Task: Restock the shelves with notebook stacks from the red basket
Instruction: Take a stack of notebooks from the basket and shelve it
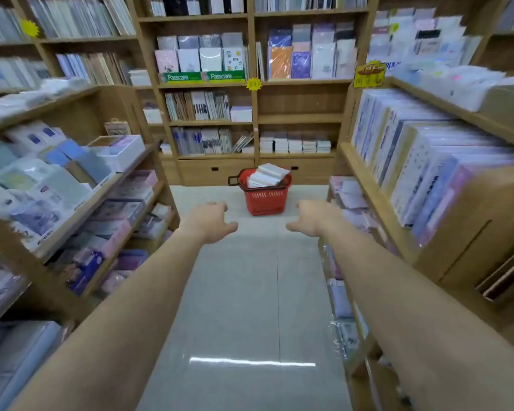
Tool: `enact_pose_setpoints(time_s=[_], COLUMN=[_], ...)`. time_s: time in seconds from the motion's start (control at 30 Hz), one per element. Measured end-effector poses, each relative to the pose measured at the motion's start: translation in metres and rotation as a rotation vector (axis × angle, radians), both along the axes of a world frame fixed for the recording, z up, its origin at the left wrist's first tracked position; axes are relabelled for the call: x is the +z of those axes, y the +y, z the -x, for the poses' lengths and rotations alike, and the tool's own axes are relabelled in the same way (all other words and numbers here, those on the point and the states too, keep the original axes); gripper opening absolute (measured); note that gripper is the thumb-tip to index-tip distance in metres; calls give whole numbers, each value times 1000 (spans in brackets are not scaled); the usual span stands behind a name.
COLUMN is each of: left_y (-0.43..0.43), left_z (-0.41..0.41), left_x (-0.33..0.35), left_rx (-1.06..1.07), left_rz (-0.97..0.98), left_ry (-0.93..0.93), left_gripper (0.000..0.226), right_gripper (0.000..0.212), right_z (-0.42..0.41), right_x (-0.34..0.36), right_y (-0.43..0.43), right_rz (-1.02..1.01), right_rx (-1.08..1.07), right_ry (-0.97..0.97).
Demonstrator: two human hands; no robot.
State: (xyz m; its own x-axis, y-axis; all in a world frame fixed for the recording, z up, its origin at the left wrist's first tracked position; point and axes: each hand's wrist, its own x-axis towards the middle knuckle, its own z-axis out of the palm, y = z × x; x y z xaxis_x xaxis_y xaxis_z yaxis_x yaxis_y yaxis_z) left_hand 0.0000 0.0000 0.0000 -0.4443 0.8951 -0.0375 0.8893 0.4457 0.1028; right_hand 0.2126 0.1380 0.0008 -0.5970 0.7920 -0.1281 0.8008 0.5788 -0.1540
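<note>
A red basket stands on the pale tiled floor at the far end of a narrow aisle, just in front of the drawers at the foot of the far wooden shelves. It is filled with white notebook stacks that lean at a tilt and rise above its rim; a dark handle sticks out at its left side.

Both bare arms reach forward over the floor toward the basket, well short of it. The left hand is empty, palm down, fingers loosely curled and thumb spread to the right. The right hand is likewise empty, partly open, with its thumb pointing left toward the other hand. The two hands are apart, with the basket seen between and beyond them.

On the far shelves, the compartment above and right of the basket holds a row of low white piles, and the shelf just over it looks bare. A green sign runs along a higher shelf on the left. Slanted racks on the left and right of the aisle carry wrapped stationery, blurred at the edges.
</note>
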Motion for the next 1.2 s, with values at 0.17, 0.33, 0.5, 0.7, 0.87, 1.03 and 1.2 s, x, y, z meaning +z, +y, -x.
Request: enact_pose_setpoints(time_s=[0.17, 0.33, 0.5, 0.7, 0.87, 1.03, 1.2], left_y=[49, 119, 201, 313, 421, 518, 597], left_z=[68, 149, 218, 258, 279, 303, 330], left_x=[-49, -63, -67, -81, -90, -84, -80], left_rx=[18, -43, -69, -118, -116, -54, -70], left_rz=[70, 116, 145, 195, 227, 227, 199], left_ry=[-65, -123, -125, -105, -89, -125, -144], left_gripper=[64, 62, 62, 59, 60, 60, 56], right_gripper=[56, 62, 68, 65, 63, 49, 52], right_z=[61, 140, 200, 236, 257, 282, 320], right_x=[-34, -48, -56, -77, -99, -90, -81], right_y=[48, 109, 179, 285, 389, 491, 577], right_rz=[49, 93, 126, 148, 182, 230, 240], right_rx=[-2, -68, -108, -152, -170, -140, -136], right_ry=[-77, -132, -108, -81, -102, -73, -47])
